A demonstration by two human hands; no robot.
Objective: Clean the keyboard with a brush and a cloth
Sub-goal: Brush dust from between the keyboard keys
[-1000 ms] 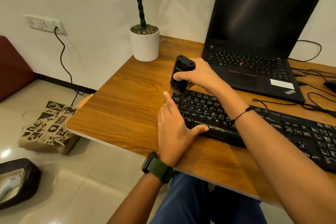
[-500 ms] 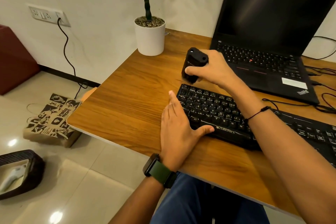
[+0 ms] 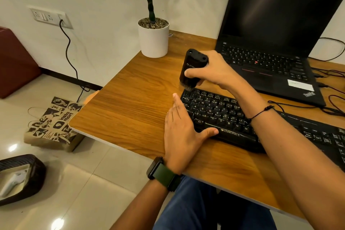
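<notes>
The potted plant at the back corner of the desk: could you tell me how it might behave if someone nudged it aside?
The potted plant would probably slide rather than roll, since its white pot stands flat on the smooth desk. The tall thin stem may make it somewhat tippy if pushed high. The pebbles on top suggest some weight and could spill.

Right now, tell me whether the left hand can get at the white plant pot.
Probably yes: the left hand lies flat beside the black keyboard, and bare wooden desk runs to the white plant pot.

L hand flat, fingers straight, thumb out. R hand raised, fingers curled in grip, forearm crossing diag.
</notes>
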